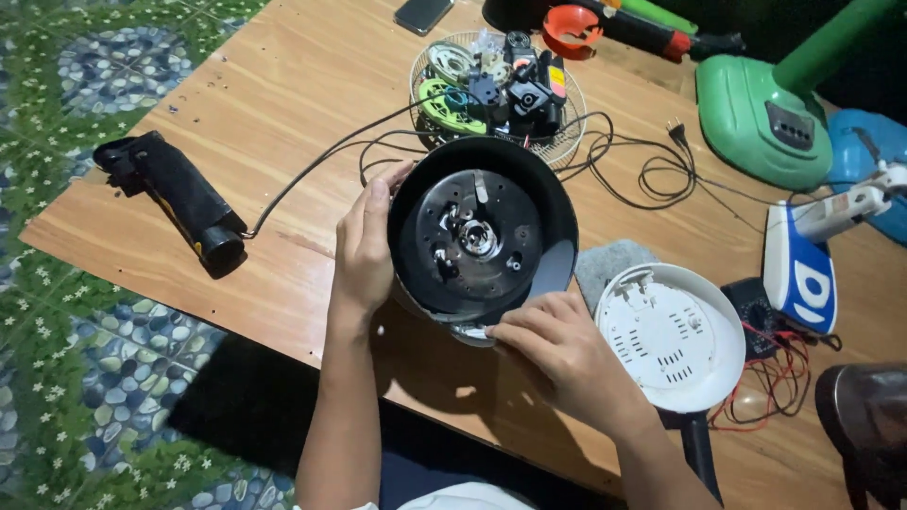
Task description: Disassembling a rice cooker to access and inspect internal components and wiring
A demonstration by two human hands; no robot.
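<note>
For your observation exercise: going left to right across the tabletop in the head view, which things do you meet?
Black cylindrical tool → left hand → black round appliance shell → white round cover → blue and white panel.

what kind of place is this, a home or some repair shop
Likely a small home appliance-repair bench: both hands hold an opened round black cooker body on a wooden table, beside a wire fan guard heaped with spare parts and a detached white round base plate.

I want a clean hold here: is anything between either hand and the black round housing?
Nothing visible. The left hand lies directly on the side of the black round housing, and the right hand touches its lower rim. The white round cover lies apart, beside it.
</note>
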